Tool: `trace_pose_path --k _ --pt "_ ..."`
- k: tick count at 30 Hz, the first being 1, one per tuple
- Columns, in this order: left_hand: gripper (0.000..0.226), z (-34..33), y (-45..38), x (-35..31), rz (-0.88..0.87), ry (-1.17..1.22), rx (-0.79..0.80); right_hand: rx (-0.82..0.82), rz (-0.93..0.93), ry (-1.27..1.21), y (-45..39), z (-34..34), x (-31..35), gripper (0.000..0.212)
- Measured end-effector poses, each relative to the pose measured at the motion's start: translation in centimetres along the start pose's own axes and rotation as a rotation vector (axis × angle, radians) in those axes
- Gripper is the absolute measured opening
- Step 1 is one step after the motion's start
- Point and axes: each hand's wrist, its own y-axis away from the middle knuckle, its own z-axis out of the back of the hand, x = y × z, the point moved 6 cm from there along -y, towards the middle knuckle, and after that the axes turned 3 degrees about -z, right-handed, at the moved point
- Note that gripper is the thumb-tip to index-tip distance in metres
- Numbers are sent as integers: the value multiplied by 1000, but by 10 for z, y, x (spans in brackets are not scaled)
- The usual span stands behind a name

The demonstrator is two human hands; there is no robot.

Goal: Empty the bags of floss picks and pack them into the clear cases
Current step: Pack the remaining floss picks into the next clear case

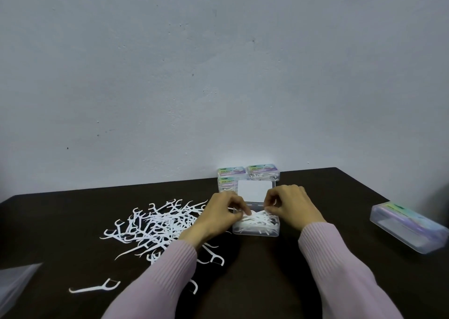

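Observation:
An open clear case [255,231] sits mid-table, partly filled with white floss picks, its lid [254,191] standing up behind. My left hand [218,215] and my right hand [289,207] meet over the case, fingers curled, each pinching floss picks at its top. A loose pile of white floss picks [155,226] lies to the left of the case, partly under my left forearm. A single pick [94,287] lies near the front left.
Three closed, filled cases with coloured labels [262,173] stand against the wall behind the open one. Another closed clear case [410,226] rests at the right edge of the dark table [267,270]. A clear plastic bag [14,282] lies at the front left.

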Motion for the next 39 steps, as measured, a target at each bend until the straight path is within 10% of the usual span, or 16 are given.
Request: trace_pose_path --k 22,39 --pt "28 35 26 -3 1 48 -68 71 137 32 5 -7 25 12" --pt "19 126 115 54 278 -215 265 278 331 217 31 -56 116 54"
